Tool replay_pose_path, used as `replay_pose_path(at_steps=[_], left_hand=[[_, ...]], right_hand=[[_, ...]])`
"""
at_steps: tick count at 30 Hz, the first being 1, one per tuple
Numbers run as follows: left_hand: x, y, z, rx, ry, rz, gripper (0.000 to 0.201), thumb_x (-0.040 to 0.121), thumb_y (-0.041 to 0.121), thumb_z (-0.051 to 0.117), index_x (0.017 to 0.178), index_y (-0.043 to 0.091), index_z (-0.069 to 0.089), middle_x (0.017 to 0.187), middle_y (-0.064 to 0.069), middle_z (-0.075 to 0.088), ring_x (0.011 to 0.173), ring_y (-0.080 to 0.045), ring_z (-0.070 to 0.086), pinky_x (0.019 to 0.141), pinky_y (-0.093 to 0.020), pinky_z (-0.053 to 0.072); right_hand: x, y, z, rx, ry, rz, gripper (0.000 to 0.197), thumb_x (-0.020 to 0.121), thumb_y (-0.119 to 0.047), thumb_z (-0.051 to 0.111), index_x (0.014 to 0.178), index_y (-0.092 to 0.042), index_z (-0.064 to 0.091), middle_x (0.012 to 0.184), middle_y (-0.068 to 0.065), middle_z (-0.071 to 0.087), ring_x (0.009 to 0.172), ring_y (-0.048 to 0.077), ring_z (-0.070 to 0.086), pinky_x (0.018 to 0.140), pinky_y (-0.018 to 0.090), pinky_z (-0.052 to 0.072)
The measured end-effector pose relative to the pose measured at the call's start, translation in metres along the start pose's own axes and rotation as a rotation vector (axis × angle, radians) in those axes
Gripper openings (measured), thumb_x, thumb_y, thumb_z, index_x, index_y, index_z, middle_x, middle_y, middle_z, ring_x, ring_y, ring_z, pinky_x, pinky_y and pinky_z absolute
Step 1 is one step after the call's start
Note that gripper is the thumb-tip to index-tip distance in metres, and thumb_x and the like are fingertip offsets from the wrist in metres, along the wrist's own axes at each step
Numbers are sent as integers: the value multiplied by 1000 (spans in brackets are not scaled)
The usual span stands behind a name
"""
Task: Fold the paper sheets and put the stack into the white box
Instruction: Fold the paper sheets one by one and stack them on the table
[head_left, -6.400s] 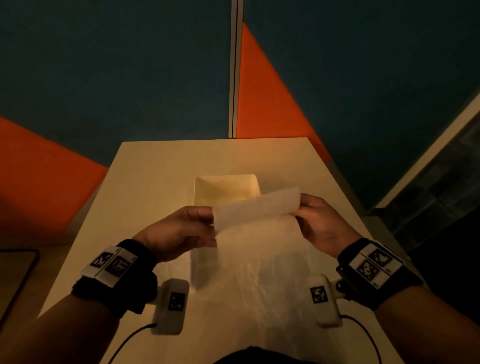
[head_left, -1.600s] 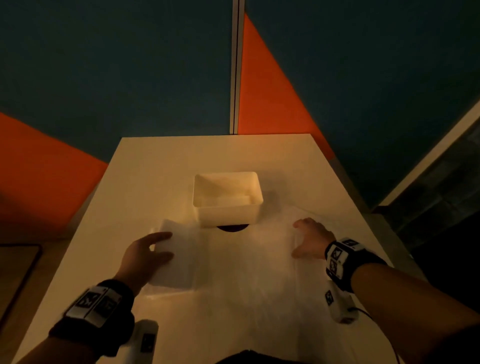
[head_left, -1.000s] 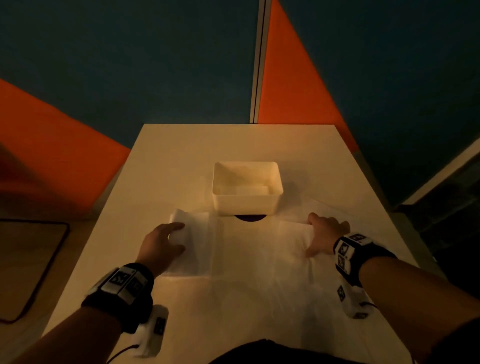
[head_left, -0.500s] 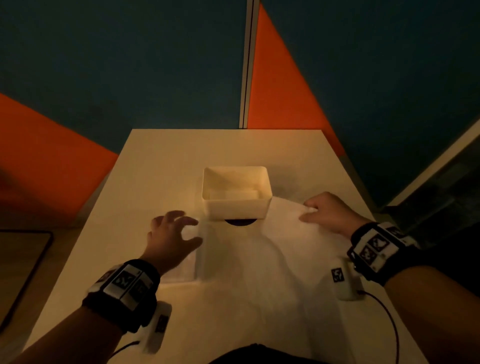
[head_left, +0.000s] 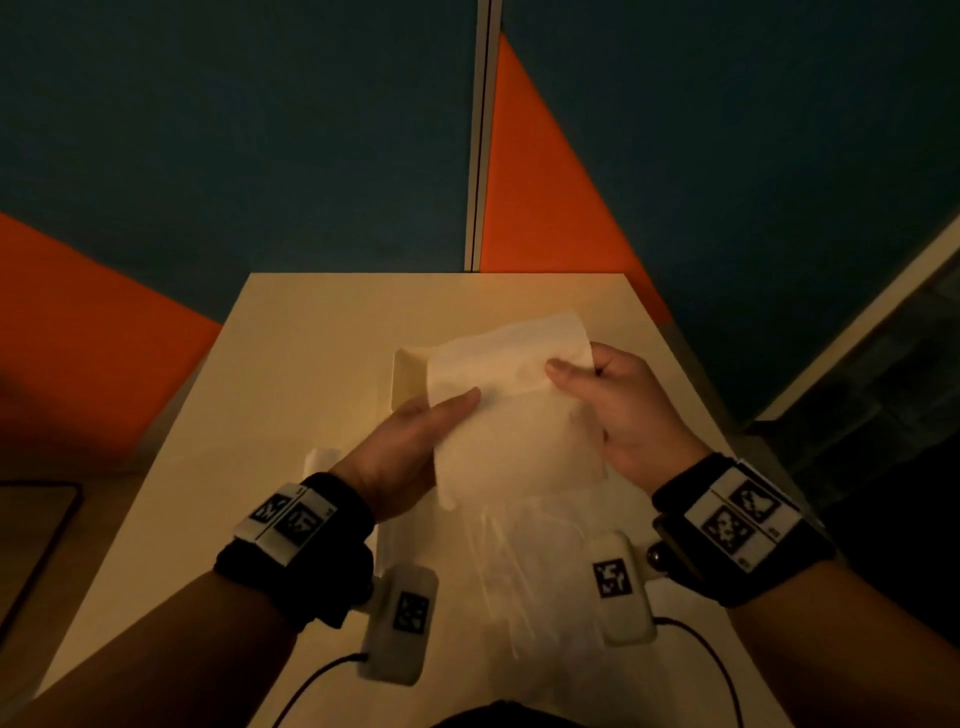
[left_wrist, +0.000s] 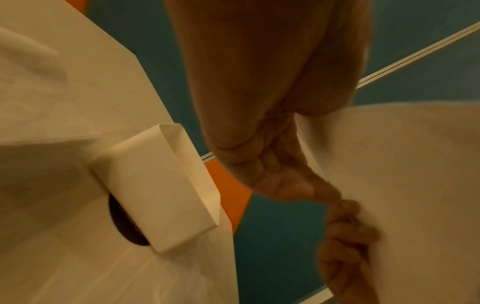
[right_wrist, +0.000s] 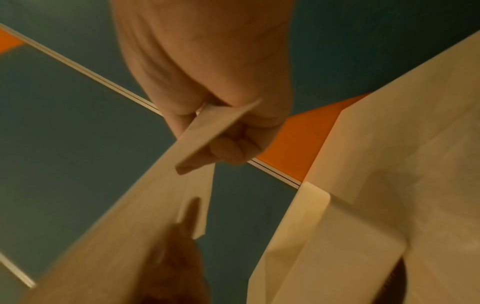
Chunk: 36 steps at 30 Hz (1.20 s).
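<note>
A thin white paper sheet (head_left: 514, 415) is held up in the air in front of the white box (head_left: 402, 379), which it mostly hides. My left hand (head_left: 457, 410) pinches the sheet's left edge, thumb on the near face. My right hand (head_left: 566, 374) pinches its upper right part, and the right wrist view shows the paper (right_wrist: 202, 144) caught between thumb and fingers. In the left wrist view the box (left_wrist: 155, 189) stands on the table, left of the raised sheet (left_wrist: 415, 185). A folded paper (head_left: 319, 460) lies on the table behind my left wrist.
More thin sheets (head_left: 519, 566) lie spread on the cream table (head_left: 311, 338) below my hands. A dark round thing (left_wrist: 122, 222) shows under the box's near side. Blue and orange wall panels stand behind the table. The floor drops away on both sides.
Both hands have left the table. The left hand let go of the folded paper, and together the hands have lifted one sheet up in front of the box.
</note>
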<state>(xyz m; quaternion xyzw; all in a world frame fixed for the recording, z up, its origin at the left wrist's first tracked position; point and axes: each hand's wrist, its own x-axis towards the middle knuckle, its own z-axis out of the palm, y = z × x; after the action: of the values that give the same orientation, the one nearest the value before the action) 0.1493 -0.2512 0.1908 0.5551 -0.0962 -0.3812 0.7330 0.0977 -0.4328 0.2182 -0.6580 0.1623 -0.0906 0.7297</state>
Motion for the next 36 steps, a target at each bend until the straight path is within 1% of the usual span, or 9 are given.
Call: replay_pose_path(at_steps=[4, 9, 13, 17, 20, 25, 28, 32, 36], left_hand=[[1, 6, 0, -34, 147, 127, 22, 89, 11, 54, 109, 4, 62, 98, -12, 69, 77, -21, 66, 65, -29, 58], [0, 5, -14, 23, 100, 176, 30, 76, 14, 58, 102, 8, 70, 102, -10, 70, 90, -23, 66, 81, -36, 55], [0, 9, -25, 96, 1, 157, 21, 69, 3, 68, 82, 16, 78, 90, -5, 73, 82, -17, 69, 74, -28, 58], [-5, 21, -34, 153, -218, 71, 25, 66, 18, 68, 89, 16, 77, 103, -5, 70, 96, -23, 65, 88, -36, 53], [-8, 27, -31, 184, -314, 16, 45, 58, 38, 78, 97, 16, 75, 109, -4, 69, 101, -22, 64, 86, -31, 54], [-6, 26, -11, 293, -312, -20, 27, 75, 10, 59, 96, 18, 75, 104, -9, 71, 91, -19, 67, 78, -25, 54], [-4, 23, -6, 303, -286, 2, 26, 76, 1, 65, 92, 17, 76, 100, -7, 72, 90, -16, 67, 79, -24, 54], [-7, 18, -19, 260, -112, 35, 31, 78, -5, 57, 78, 18, 78, 90, 1, 73, 79, -11, 68, 66, -22, 55], [-14, 9, -43, 196, 78, 47, 43, 81, -6, 55, 106, 26, 69, 102, 4, 72, 83, -16, 68, 61, -28, 56]], right_hand=[[-2, 10, -4, 17, -73, 30, 22, 86, 1, 58, 106, -4, 65, 97, 10, 71, 87, 20, 69, 79, 34, 57], [-1, 11, -17, -23, -89, 59, 24, 85, 4, 56, 101, -9, 68, 98, 9, 71, 91, 22, 67, 82, 37, 55], [2, 5, -25, -43, -79, 73, 23, 86, 3, 55, 98, -10, 69, 98, 10, 70, 90, 25, 66, 83, 41, 53], [3, -4, -32, -130, -177, 76, 45, 88, 6, 45, 58, -20, 67, 72, 1, 62, 68, 21, 57, 51, 26, 47], [4, -9, -29, -217, -255, 64, 48, 86, 5, 47, 49, -20, 62, 66, -1, 58, 59, 17, 55, 43, 20, 42], [4, -14, -9, -328, -451, 7, 45, 83, 14, 50, 54, -17, 65, 63, -6, 62, 58, 5, 58, 52, 17, 47], [2, -14, 0, -342, -509, -7, 28, 87, 8, 52, 79, -15, 65, 81, 8, 66, 68, 15, 60, 61, 24, 49], [12, 3, -16, -344, -351, 86, 28, 91, -2, 53, 113, -18, 57, 97, 8, 63, 81, 19, 60, 68, 29, 47], [27, 53, -53, -870, -133, 178, 36, 84, -9, 66, 118, -14, 55, 110, 10, 59, 98, 20, 58, 81, 31, 49]])
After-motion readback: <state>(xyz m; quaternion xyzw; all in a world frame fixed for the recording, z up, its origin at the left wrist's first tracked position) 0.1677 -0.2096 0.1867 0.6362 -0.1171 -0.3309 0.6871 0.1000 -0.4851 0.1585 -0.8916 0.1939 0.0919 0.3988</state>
